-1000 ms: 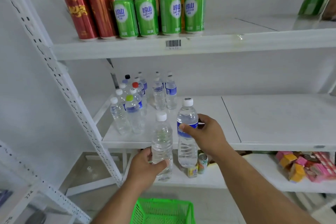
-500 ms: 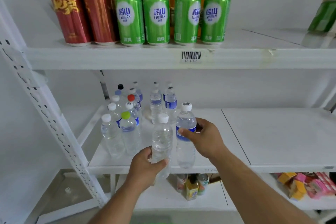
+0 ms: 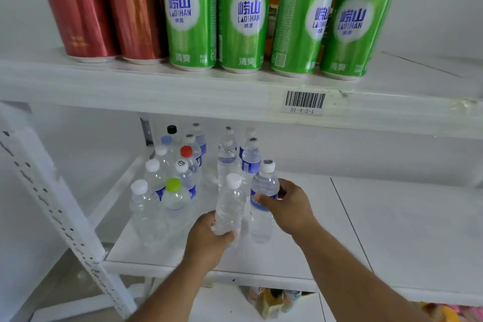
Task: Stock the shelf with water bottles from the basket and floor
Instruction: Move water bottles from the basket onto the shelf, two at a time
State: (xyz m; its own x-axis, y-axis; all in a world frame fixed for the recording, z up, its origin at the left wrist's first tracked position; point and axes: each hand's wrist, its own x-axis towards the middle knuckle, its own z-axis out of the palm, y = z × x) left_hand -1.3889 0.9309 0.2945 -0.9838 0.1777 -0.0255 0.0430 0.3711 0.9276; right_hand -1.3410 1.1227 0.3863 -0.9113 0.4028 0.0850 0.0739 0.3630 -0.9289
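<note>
A person's left hand grips the lower body of a clear, unlabelled water bottle with a white cap, while the right hand wraps around the blue label of a second water bottle; both bottles stand upright, side by side, over the front part of the white middle shelf. Whether their bases touch the shelf surface cannot be told. To their left and behind, a cluster of stocked water bottles fills the shelf's left end back to the rear wall, among them one with a lime-green cap near the front edge and one with a red cap farther back. To the right of the right hand the shelf surface lies bare across a panel seam. On the upper shelf, four green Laoshan beer cans and red cans stand near the lip, above a barcode tag. A perforated white upright frames the left side.
</note>
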